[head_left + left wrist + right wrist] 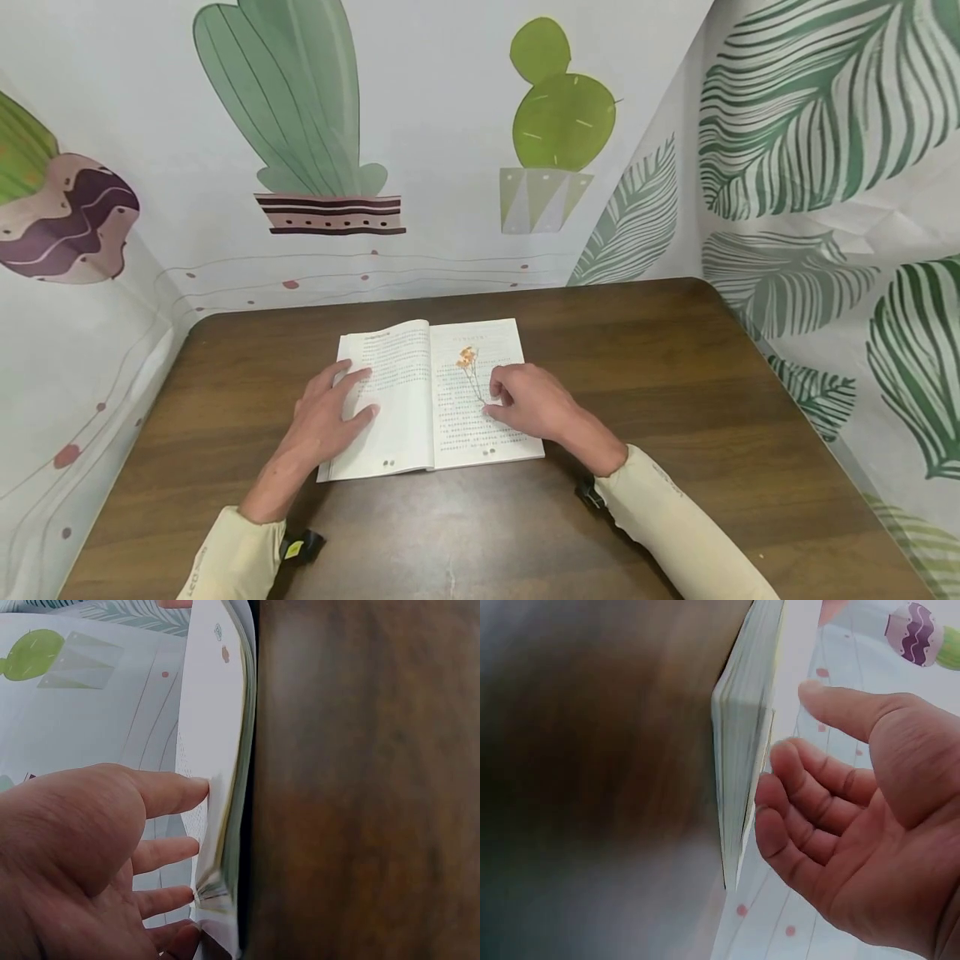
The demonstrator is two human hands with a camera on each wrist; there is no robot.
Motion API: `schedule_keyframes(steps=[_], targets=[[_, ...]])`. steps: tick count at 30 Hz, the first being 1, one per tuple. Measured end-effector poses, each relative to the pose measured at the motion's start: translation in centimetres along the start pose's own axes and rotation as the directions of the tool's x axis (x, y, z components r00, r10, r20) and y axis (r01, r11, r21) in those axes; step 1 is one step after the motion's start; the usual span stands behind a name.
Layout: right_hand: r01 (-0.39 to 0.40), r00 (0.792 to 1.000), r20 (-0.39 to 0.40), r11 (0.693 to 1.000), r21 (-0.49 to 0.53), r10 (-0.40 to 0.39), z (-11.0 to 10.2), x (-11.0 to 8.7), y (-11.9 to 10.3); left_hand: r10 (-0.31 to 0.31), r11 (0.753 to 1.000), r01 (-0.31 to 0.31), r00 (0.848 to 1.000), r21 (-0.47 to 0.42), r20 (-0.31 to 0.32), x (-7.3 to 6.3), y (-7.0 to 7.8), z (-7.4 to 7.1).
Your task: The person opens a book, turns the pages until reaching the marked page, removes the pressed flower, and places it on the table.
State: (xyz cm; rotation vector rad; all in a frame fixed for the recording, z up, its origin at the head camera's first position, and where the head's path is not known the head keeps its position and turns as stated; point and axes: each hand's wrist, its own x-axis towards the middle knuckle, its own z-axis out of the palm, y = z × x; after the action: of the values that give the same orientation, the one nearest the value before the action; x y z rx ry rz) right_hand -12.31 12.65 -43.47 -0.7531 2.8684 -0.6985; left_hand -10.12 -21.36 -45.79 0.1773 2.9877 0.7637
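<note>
1. On the middle of the dark brown table (pixel 675 392) lies an open book (pixel 405 417), its two white pages spread flat and covered with small printed lines of text.
2. Its pages look smooth and matte, rectangular, with a shallow dip at the spine. The two wrist views show the stacked page edges as a thick, pale, faintly greenish block against the wood.
3. A dried flower sprig (pixel 471 371) lies on the right page, thin dark stem running down the page, small orange blossoms at the top.
4. The left hand (pixel 326 421) lies flat on the left page, fingers straight and spread, fingertips (pixel 196 789) pressing the paper. It grasps nothing.
5. The right hand (pixel 528 400) rests on the right page just beside the sprig's lower stem. Its fingers (pixel 795 795) are loosely bent over the page edge, thumb held apart. Whether they touch the stem cannot be told.
6. Both arms wear pale beige sleeves (pixel 675 525), soft and slightly creased, and a small black device sits at each wrist.
7. The table has a streaky wood grain, a low sheen and rounded corners.
8. Around it hang white sheets (pixel 450 125) printed with green cacti in pots, and large striped leaves on the right.
</note>
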Motion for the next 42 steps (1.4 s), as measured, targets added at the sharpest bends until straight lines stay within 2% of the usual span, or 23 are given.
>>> schedule_keyframes(steps=[4, 13, 28, 36, 42], targets=[[-0.014, 0.999, 0.038, 1.000, -0.024, 0.015, 0.23, 0.21, -0.29, -0.003, 1.000, 0.003, 1.000, -0.008, 0.004, -0.03, -0.03, -0.01], [-0.065, 0.997, 0.031, 0.997, -0.029, 0.066, 0.36, 0.01, -0.34, -0.007, 1.000, 0.007, 1.000, -0.013, 0.013, 0.14, -0.37, 0.20], [-0.067, 0.995, 0.066, 0.995, -0.073, 0.072, 0.46, -0.14, -0.29, 0.001, 1.000, -0.001, 1.000, -0.007, 0.020, 0.08, -0.25, 0.24], [-0.061, 0.997, 0.040, 0.994, -0.091, 0.065, 0.58, -0.28, -0.43, 0.009, 1.000, -0.009, 1.000, -0.006, 0.018, -0.15, -0.15, 0.16], [-0.072, 0.997, -0.021, 0.994, -0.082, 0.070, 0.12, -0.39, -0.49, 0.015, 1.000, -0.015, 1.000, -0.011, 0.016, -0.19, -0.10, 0.14]])
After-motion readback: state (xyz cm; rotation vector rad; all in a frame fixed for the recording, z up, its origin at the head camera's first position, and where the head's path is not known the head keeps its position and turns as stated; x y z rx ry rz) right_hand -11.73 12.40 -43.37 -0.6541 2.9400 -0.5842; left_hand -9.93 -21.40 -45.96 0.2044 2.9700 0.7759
